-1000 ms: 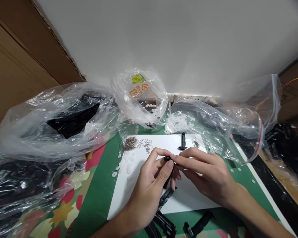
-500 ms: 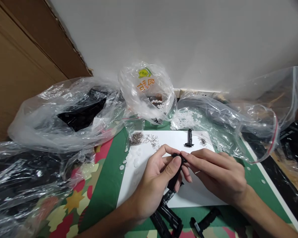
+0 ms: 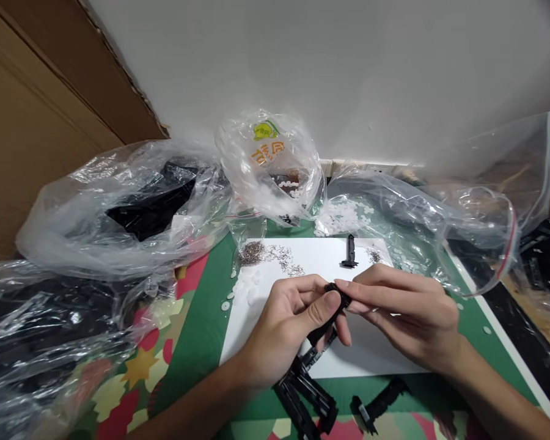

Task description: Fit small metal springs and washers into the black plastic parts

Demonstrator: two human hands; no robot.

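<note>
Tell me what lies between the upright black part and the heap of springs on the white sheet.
Head view: scattered loose springs on bare white sheet, between the upright black part and spring heap.

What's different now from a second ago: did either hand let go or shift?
Neither let go. Both the left hand and right hand still pinch the black plastic part, which now lies more tilted. The upright black piece and spring pile on the white sheet stayed put.

My left hand (image 3: pixel 288 318) and right hand (image 3: pixel 406 311) covered most of the black part (image 3: pixel 335 300); I couldn't make out the tiny metal bits (image 3: pixel 252 252), upper middle.
</note>
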